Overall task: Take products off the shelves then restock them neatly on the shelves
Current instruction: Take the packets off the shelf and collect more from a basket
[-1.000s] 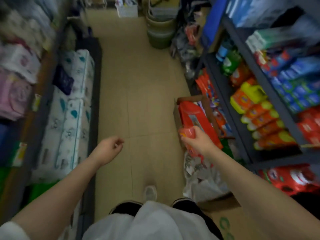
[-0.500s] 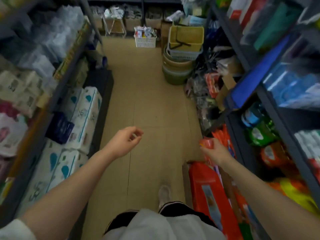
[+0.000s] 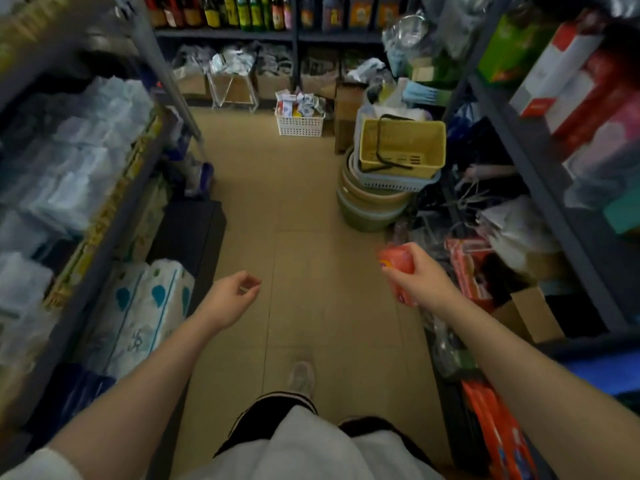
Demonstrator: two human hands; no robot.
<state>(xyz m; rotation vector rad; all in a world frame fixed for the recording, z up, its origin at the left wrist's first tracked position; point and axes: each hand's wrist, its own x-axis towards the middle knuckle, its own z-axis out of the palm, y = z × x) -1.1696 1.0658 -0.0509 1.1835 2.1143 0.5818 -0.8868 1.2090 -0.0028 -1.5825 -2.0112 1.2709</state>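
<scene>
the right hand (image 3: 420, 277) has its fingers (image 3: 407, 252) curled around a small orange-red packet (image 3: 398, 271), gripping it in the air above the aisle floor (image 3: 298, 216). the left hand (image 3: 230, 299) holds nothing; its fingers (image 3: 251, 284) are loosely curled, thumb near the fingertips. just to the right of the gripping fingers stand the dark right shelves (image 3: 540, 168), with red and orange packs (image 3: 467, 268) near the hand and boxes higher up. beyond the fingers, a yellow basket (image 3: 403, 147) sits on stacked round tubs (image 3: 370, 202), and farther off a white basket (image 3: 299, 124) stands on the floor. to the left of the empty hand, the left shelves (image 3: 114, 209) hold white tissue packs (image 3: 138, 317). below the hands, one shoe (image 3: 301, 375) shows.
</scene>
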